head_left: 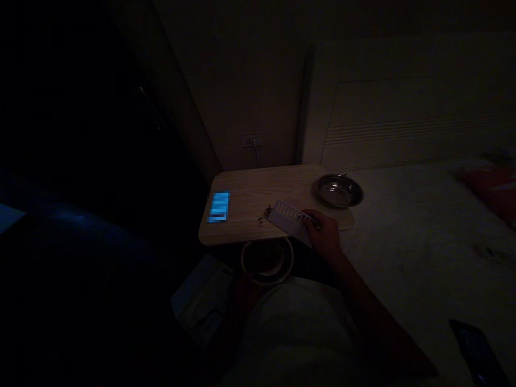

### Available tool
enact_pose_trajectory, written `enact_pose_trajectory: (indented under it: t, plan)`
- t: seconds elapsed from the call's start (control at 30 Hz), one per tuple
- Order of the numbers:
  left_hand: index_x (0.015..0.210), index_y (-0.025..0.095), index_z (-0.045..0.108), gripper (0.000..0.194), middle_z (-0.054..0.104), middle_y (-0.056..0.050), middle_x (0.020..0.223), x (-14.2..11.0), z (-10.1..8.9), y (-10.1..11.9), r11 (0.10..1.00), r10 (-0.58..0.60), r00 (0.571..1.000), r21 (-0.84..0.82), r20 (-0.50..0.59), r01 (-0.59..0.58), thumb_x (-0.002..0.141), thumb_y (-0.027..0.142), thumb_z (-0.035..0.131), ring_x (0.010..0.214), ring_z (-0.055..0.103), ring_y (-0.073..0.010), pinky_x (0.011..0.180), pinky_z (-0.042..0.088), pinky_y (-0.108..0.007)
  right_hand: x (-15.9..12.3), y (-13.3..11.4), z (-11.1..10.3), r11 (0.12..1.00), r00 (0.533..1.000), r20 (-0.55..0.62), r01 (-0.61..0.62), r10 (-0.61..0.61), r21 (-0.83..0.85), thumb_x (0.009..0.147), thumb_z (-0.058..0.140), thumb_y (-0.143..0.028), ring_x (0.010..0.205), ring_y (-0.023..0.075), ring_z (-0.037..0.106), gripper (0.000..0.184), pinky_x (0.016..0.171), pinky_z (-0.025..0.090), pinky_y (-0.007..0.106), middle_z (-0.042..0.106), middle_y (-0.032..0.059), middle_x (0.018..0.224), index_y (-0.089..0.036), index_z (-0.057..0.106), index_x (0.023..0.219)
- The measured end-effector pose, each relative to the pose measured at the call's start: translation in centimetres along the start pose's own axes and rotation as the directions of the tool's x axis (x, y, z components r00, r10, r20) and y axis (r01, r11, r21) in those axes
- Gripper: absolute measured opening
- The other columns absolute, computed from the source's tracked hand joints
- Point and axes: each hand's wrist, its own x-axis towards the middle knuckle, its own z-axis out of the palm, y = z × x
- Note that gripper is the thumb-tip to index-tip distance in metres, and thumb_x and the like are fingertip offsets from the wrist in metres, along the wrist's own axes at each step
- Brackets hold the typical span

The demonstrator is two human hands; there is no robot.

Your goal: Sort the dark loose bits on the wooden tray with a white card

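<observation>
In the head view my right hand (323,234) is closed around one end of a flat, pale card-like piece (287,217) with a row of slots along its upper edge. Its far end lies against a scatter of small dark bits (264,215) on the wooden tabletop (245,188); what the bits are is too dim to tell. Just below the table's front edge is a round bowl (292,264) with a light rim and some pale specks inside. My left hand (245,293) grips this bowl at its lower left rim, its fingers mostly lost in shadow.
A shiny metal bowl (339,199) sits at the table's right end, beside the bed (395,215). At the left end glows a phone screen (219,207). A pale box-like object (201,295) is low at left. Another dark phone (478,346) lies at lower right. A wall socket (250,140) holds a plug.
</observation>
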Motion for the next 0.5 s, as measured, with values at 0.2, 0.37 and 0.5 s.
enact_pose_trajectory:
  t: [0.2, 0.37, 0.5]
  plan:
    - [0.105, 0.015, 0.075, 0.031, 0.078, -0.012, 0.108, 0.3, -0.1, -0.2, 0.999, -0.032, 0.999, -0.028, 0.032, 0.032, 0.079, 0.016, 0.057, 0.125, 0.060, -0.0353, 0.117, 0.031, -0.057, -0.5, -0.9, 1.5, 1.000, 0.986, 0.164, 0.024, -0.020, -0.018, 0.090, 0.056, -0.025, 0.083, 0.0243, 0.074, 0.026, 0.076, 0.056, 0.035, 0.079, 0.0067, 0.099, -0.023, 0.074, 0.108]
    - [0.107, 0.010, 0.074, 0.031, 0.077, -0.014, 0.111, 0.5, -0.2, -0.4, 0.995, -0.076, 0.995, -0.053, 0.064, 0.080, 0.087, 0.021, 0.052, 0.116, 0.067, -0.0316, 0.121, 0.024, -0.053, 0.1, 0.0, 1.8, 0.995, 0.998, 0.053, -0.018, 0.023, -0.095, 0.088, 0.056, -0.024, 0.084, 0.0253, 0.074, 0.028, 0.077, 0.057, 0.036, 0.078, 0.0087, 0.101, -0.022, 0.074, 0.110]
    - [0.114, 0.011, 0.071, 0.036, 0.076, -0.015, 0.116, 0.2, 0.1, -0.1, 0.990, -0.113, 0.983, -0.069, 0.144, 0.124, 0.088, 0.024, 0.049, 0.124, 0.062, -0.0342, 0.121, 0.018, -0.060, 0.9, 0.2, 1.9, 0.994, 1.000, 0.023, -0.008, 0.011, -0.109, 0.089, 0.056, -0.025, 0.087, 0.0251, 0.074, 0.028, 0.079, 0.057, 0.036, 0.078, 0.0084, 0.102, -0.022, 0.073, 0.111]
